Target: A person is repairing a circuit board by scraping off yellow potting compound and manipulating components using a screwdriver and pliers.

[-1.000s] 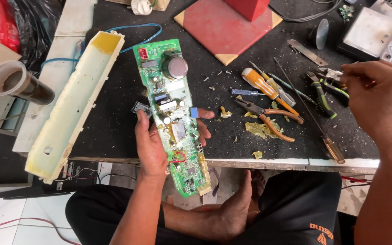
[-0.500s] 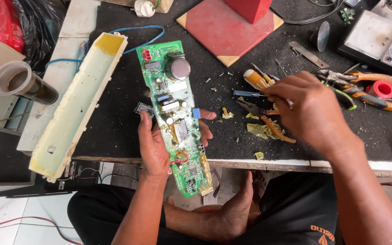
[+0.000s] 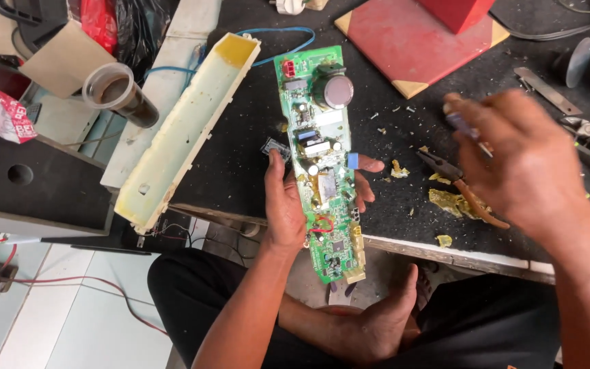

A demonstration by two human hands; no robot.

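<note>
The left hand point(image 3: 285, 205) holds the long green circuit board point(image 3: 322, 164) from beneath, its grip closed on the board's edges, thumb on the left, fingertips showing on the right; the board lies lengthwise over the front edge of the dark surface point(image 3: 240, 157); the right hand point(image 3: 520, 160) hovers blurred above the pliers point(image 3: 462, 188), its grip closed around a small tool point(image 3: 460, 123); a yellowed plastic housing point(image 3: 186, 133) lies left of the board.

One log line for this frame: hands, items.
left hand: holds green circuit board | right hand: blurred, slim tool in fingers, above pliers | bench: cream plastic housing
</note>
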